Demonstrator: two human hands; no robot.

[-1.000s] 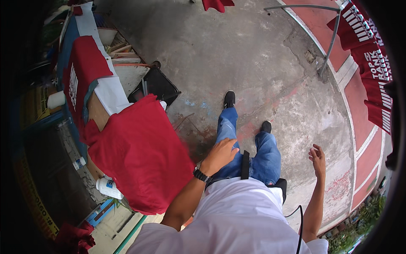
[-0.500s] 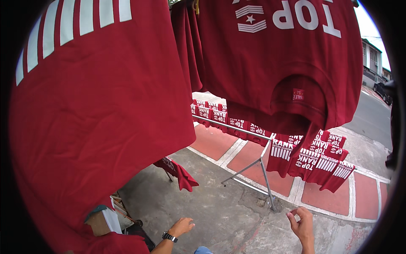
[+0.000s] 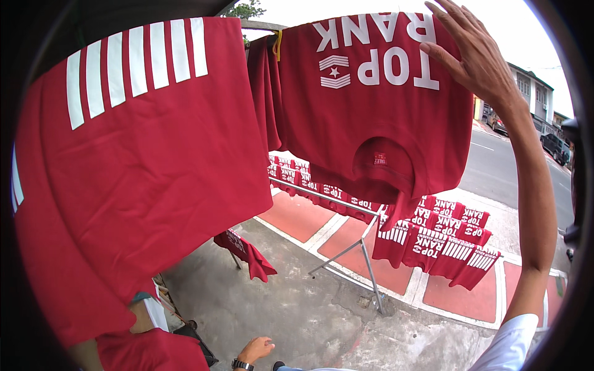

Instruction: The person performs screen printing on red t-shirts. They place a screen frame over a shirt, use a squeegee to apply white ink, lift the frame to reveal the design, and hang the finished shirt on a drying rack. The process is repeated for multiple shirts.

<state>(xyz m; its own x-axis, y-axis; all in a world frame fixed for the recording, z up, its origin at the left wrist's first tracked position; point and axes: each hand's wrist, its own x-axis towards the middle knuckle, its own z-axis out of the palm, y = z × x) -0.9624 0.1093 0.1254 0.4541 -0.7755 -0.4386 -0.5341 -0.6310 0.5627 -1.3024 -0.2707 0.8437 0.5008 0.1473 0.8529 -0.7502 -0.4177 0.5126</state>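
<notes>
My right hand [image 3: 479, 65] is raised at the upper right, fingers stretched out and apart. It lies over or right beside the top right edge of a red T-shirt [image 3: 383, 114] hanging upside down with white lettering and a star emblem. Contact with the cloth is hard to make out. At the bottom, my left hand [image 3: 255, 350] hangs low with a watch on its wrist, holding nothing and fingers loosely extended. Another red shirt [image 3: 154, 173] with white bars hangs large at the left.
A pole [image 3: 260, 25] with a yellow tie [image 3: 277, 46] shows between the hanging shirts. Beyond stands a metal rack [image 3: 368, 260] near rows of red shirts [image 3: 427, 241] over red-and-white paving. Boxes [image 3: 154, 312] are at lower left; a road [image 3: 495, 167] with parked cars runs right.
My right hand has risen from low on the right to the top edge of the lettered shirt, its fingers spreading. My left hand sits lower in view. The view has tilted up.
</notes>
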